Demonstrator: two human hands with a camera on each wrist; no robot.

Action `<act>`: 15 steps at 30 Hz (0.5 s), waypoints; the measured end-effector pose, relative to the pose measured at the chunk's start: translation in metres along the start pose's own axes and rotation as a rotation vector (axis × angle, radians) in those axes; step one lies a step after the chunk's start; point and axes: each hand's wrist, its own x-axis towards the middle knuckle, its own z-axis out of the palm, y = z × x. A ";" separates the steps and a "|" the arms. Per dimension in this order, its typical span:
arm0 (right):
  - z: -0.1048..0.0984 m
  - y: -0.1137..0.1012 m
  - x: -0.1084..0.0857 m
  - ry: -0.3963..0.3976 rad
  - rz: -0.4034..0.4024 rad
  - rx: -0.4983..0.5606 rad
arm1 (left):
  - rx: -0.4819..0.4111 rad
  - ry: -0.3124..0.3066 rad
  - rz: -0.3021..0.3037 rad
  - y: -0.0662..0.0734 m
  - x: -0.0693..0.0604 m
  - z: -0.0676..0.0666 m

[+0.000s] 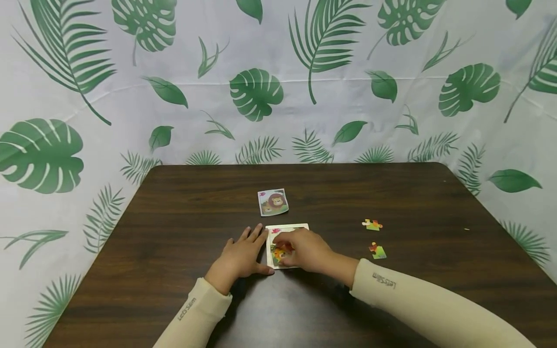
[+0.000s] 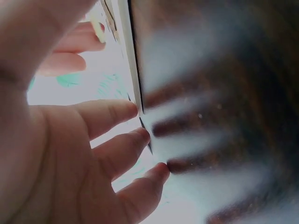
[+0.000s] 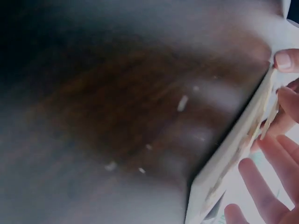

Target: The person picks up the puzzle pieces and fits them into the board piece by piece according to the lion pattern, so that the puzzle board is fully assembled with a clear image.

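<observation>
A small jigsaw puzzle board (image 1: 287, 225) with a pale frame and a colourful animal picture lies flat on the table in the head view. My left hand (image 1: 240, 255) rests beside its left edge, fingers spread, with the thumb and fingertips at the frame. Over the board, my right hand (image 1: 308, 250) pinches a puzzle piece (image 3: 269, 122) between thumb and fingers, seen edge-on in the right wrist view. That hand covers much of the board's right side. In the left wrist view, fingertips (image 2: 131, 109) meet the board's edge.
Two loose puzzle pieces, one upper (image 1: 372, 224) and one lower (image 1: 377, 251), lie to the right on the dark wooden table (image 1: 196, 193). Behind the board is a picture card (image 1: 273, 202) with a lion. A leaf-patterned cloth (image 1: 270, 53) hangs behind the table.
</observation>
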 end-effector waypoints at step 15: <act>0.006 -0.005 0.000 0.024 0.029 -0.118 | 0.012 -0.001 -0.004 0.000 0.003 0.002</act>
